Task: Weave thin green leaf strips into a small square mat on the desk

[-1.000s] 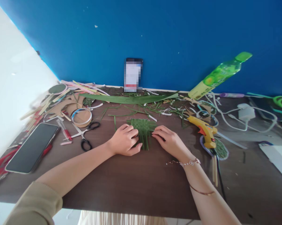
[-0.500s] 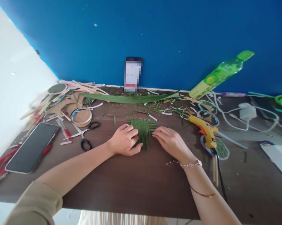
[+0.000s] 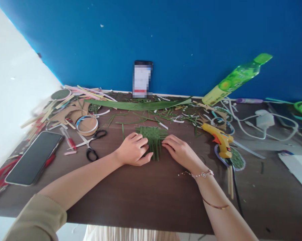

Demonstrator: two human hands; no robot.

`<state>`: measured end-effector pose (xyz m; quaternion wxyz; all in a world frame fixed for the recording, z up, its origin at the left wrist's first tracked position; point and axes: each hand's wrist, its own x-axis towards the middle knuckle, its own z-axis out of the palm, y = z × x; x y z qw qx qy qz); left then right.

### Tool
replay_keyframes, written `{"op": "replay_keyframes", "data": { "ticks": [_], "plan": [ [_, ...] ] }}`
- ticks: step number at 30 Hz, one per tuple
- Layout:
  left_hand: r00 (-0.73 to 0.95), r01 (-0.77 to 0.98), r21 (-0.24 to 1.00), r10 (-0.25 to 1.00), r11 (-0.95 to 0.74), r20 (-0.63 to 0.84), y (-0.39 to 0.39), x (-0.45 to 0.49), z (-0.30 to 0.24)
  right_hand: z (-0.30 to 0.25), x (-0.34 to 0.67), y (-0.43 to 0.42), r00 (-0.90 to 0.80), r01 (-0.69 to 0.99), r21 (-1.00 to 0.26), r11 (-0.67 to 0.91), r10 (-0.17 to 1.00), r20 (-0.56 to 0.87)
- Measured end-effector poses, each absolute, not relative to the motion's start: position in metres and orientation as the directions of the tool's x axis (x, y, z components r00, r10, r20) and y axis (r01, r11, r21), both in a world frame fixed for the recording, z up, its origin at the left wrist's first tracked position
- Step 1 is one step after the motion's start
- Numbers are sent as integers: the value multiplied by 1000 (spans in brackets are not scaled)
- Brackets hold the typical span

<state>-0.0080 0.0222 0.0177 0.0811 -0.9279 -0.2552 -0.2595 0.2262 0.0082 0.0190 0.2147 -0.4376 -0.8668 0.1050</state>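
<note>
A small mat woven from green leaf strips (image 3: 153,139) lies flat on the dark table, loose strip ends sticking out at its right and near sides. My left hand (image 3: 134,149) rests over its left part, fingers curled down on the weave and thumb stretched along the near edge. At the right edge, my right hand (image 3: 179,150) has its fingers pressed together in a pinch, the tips beside the strips; what they hold is hidden. Black-handled scissors (image 3: 91,153) lie left of my left hand.
A phone (image 3: 34,157) lies at left; another phone (image 3: 142,80) leans on the blue wall. Behind the mat are a long leaf (image 3: 140,106) and scraps. A tape roll (image 3: 87,125), yellow glue gun (image 3: 224,144), tilted green bottle (image 3: 236,80) and white charger (image 3: 265,120) surround the work.
My right hand has shifted slightly left, its fingertips closer to the mat's strips. The left hand and the mat look nearly unchanged.
</note>
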Motion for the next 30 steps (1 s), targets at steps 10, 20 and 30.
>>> {"op": "replay_keyframes", "data": {
  "ticks": [10,20,30],
  "plan": [
    [688,434,97,399,-896,607,23,-10,20,12,224,8,-543,720,-305,623,780,311],
    [803,362,302,459,-882,379,34,-19,30,13,226,8,-524,725,-314,614,786,327],
    [846,255,119,281,-960,453,34,-20,25,16,226,8,-515,731,-303,611,786,343]
  ]
}}
